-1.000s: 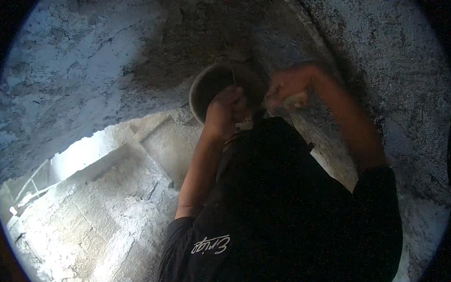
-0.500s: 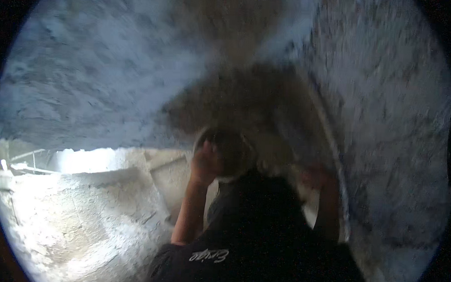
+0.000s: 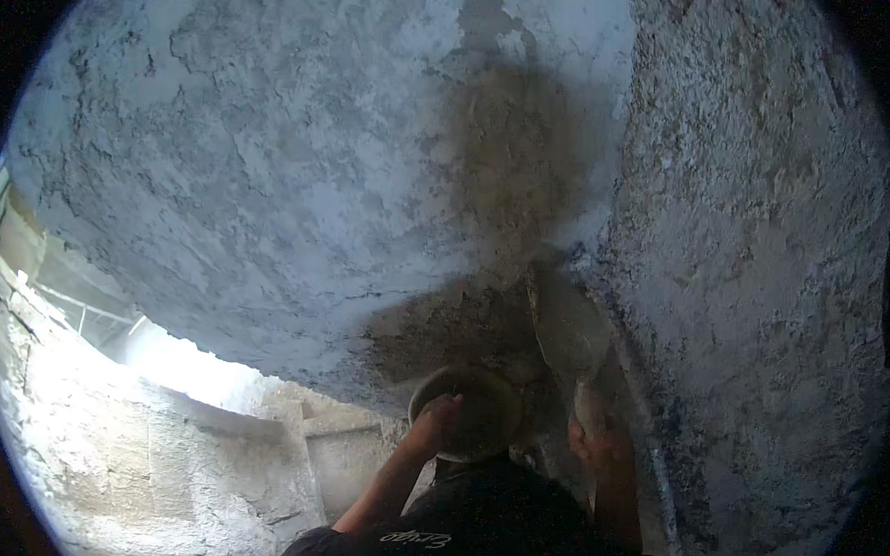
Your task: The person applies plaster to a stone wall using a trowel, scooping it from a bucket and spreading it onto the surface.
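Left hand: clamped on the bowl, gripping its left rim, fingers at the rim and partly over the inside. Bowl is round, dark inside, paler rim, carried by that hand just above the person's chest. Contents too dark to tell.

Right hand: clamped on the trowel, fist round the pale handle. Blade is broad, dull grey-brown, tip angled up and slightly left, toward the line where the two wall faces meet. Can't tell whether the blade touches the surface. Trowel is right of the bowl, apart from it; hands apart too, right one beyond the bowl's right rim.

Person wears a dark shirt with light lettering on it; both forearms bare, coming up from the lower edge of view.

Main wall: rough, blue-grey, uneven coating. Its lower edge is jagged toward the left. Right wall face: coarser, greyer, meets the main wall along its right edge. Dark patch runs down the main wall near that edge, ending behind the bowl and blade; shadow or damp, can't tell. Pale strip beside the right forearm, kind unclear.

Beyond the main wall's lower-left edge: bright gap, thin bars, sunlit masonry.
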`<action>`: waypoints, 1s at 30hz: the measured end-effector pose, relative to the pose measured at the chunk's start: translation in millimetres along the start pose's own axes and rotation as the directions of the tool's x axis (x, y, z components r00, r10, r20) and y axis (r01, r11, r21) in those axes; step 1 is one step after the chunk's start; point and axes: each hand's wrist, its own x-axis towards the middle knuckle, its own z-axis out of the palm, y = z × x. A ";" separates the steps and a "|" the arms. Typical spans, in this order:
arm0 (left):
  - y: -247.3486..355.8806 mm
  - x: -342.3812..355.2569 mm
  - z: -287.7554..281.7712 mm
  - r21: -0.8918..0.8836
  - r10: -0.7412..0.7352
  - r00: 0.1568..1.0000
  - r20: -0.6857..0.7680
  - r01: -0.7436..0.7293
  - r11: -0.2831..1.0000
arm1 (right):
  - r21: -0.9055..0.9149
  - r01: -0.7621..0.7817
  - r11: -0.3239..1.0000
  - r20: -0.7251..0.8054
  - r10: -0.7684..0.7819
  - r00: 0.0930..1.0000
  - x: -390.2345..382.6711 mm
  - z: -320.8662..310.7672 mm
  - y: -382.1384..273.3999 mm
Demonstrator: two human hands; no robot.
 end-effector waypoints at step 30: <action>-12.3 -4.8 -4.5 0.352 0.435 0.896 0.090 -0.438 0.828 | -0.688 0.506 0.520 0.149 -0.581 0.800 129.4 119.2 -75.3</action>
